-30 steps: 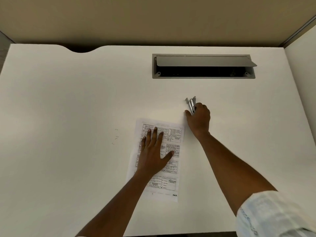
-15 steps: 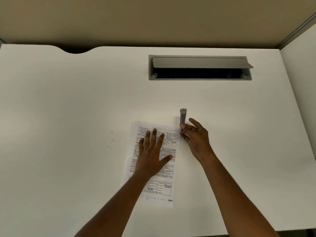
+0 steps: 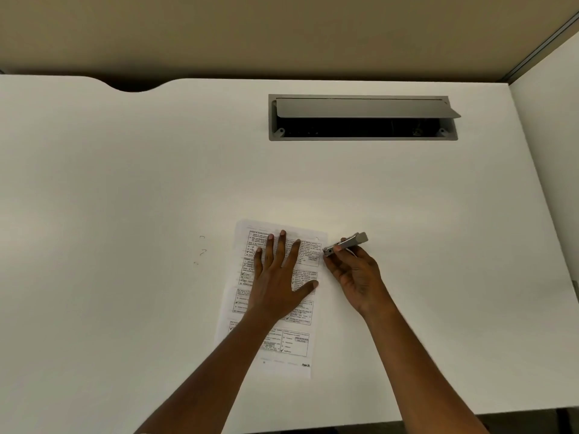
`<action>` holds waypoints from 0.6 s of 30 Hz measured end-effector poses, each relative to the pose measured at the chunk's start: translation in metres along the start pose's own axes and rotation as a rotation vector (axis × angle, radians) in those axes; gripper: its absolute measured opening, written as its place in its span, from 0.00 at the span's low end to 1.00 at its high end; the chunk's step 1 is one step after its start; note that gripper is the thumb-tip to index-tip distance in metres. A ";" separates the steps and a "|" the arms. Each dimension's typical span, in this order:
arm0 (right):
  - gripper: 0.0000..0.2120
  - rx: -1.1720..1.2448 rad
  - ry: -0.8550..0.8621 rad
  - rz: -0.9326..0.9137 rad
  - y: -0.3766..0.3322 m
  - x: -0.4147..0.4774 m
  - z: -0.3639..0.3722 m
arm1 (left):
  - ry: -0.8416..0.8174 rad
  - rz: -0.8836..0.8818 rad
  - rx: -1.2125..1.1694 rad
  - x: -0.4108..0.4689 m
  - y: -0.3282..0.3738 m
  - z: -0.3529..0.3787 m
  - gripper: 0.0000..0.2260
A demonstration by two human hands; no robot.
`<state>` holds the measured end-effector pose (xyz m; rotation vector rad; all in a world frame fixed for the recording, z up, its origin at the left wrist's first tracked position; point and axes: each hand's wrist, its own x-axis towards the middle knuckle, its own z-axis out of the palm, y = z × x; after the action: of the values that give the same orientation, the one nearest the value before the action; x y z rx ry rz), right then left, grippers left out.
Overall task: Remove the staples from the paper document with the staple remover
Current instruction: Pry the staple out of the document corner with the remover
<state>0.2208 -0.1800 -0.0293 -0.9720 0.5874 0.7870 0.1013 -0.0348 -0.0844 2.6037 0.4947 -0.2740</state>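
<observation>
A printed paper document (image 3: 300,343) lies on the white desk, long side running away from me. My left hand (image 3: 277,277) lies flat on its upper half with fingers spread, pressing it down. My right hand (image 3: 355,274) holds a grey metal staple remover (image 3: 346,243) just off the paper's upper right corner, its tip pointing left at that corner. A small mark that may be a staple (image 3: 317,238) shows near the corner. Several loose staples (image 3: 202,250) lie on the desk left of the paper.
A grey cable tray (image 3: 363,137) with its lid propped open is set into the desk at the back right. A beige partition stands behind the white desk (image 3: 125,183), and a white side panel (image 3: 554,151) rises on the right.
My right hand has brought the staple remover from behind the paper down to its upper right corner and turned it from upright to lying sideways. My left hand stays on the paper.
</observation>
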 end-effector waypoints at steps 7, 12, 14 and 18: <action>0.25 -0.061 0.170 -0.150 0.016 0.004 0.007 | -0.023 0.016 0.047 0.008 -0.001 0.000 0.43; 0.30 -0.059 0.044 -0.249 0.015 0.007 0.002 | -0.028 0.022 0.057 0.016 0.001 0.000 0.40; 0.22 -0.071 -0.003 -0.251 0.012 0.008 -0.001 | -0.045 0.017 0.063 0.017 0.001 0.001 0.40; 0.13 -0.085 -0.018 -0.285 0.010 0.010 -0.005 | -0.074 0.027 0.070 0.019 0.000 0.004 0.40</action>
<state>0.2178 -0.1784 -0.0438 -1.0976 0.3912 0.5689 0.1183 -0.0312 -0.0934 2.6544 0.4307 -0.3840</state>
